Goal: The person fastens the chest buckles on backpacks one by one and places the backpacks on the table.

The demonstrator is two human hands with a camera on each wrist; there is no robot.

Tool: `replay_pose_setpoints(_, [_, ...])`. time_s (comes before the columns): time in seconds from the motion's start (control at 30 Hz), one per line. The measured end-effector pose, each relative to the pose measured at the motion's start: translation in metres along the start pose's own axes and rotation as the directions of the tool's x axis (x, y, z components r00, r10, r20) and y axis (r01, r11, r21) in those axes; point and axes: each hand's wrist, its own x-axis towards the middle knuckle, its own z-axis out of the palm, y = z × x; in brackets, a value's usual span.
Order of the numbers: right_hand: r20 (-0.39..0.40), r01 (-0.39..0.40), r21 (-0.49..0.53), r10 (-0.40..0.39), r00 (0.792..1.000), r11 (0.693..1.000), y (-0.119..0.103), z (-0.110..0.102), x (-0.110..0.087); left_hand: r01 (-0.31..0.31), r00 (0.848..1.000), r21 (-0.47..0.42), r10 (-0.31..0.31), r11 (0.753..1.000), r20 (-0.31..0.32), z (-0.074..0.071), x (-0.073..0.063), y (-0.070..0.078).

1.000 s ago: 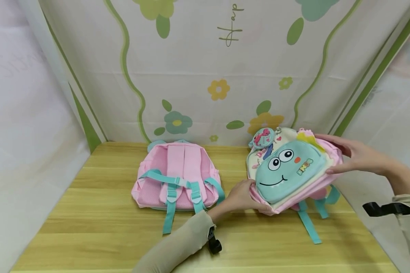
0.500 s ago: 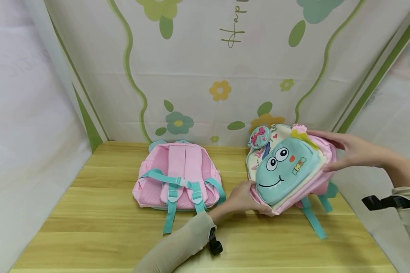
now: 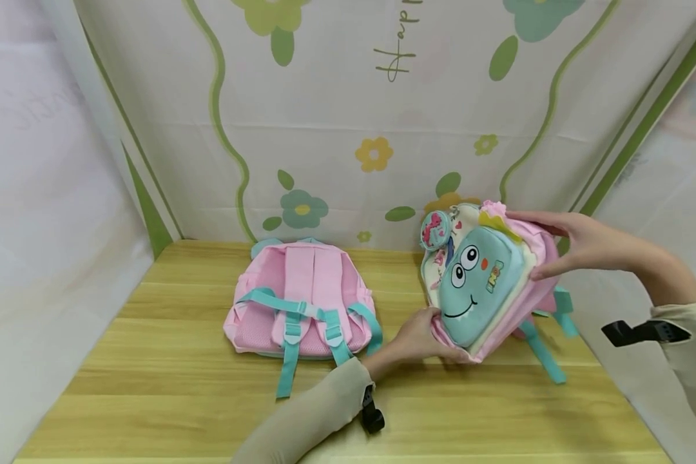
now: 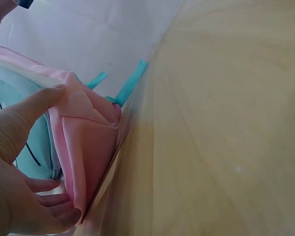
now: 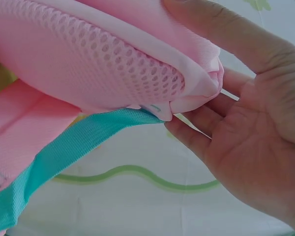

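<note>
at the left a pale, softly creased cloth wall closed off the space; at the far side a printed cloth backdrop stood upright, patterned with wavy green lines, rounded flowers, leaves and sideways lettering, and pale cloth ran down the right too. the tabletop was light wood-grain in long smooth bands.

left of its centre lay a pink backpack, back panel up: two padded shoulder straps side by side, mesh along the lower panel, and flat teal webbing with buckles, one loose end trailing over the wood.

next came a beige sleeve and the left hand, its thumb and fingers wrapped about the lower left corner of a cartoon-faced backpack. this one was held tilted over the right of the tabletop, front toward the viewer; whether its base touched the wood could not be told. a flat round teal pouch hung at its upper left; the smooth, bulging teal pocket carried round eyes and a curved smile. its pink sides were finely ribbed and folded, its back honeycombed with mesh, and teal straps dangled behind. farthest right, the right hand gripped the pink side between thumb and fingers.
</note>
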Motion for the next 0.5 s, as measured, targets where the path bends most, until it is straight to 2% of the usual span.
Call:
replay_pose_setpoints(0.27, [0.016,-0.009,-0.079,0.01,1.0,0.997,-0.017,0.0,0.014,-0.05,0.998,-0.083,0.052,0.995,0.029,0.006,0.008,-0.003])
replay_pose_setpoints(0.5, [0.029,-0.026,-0.163,0.031,0.999,0.986,-0.037,0.004,0.024,-0.125,0.99,-0.134,0.132,0.983,0.048,0.011,0.011,-0.002])
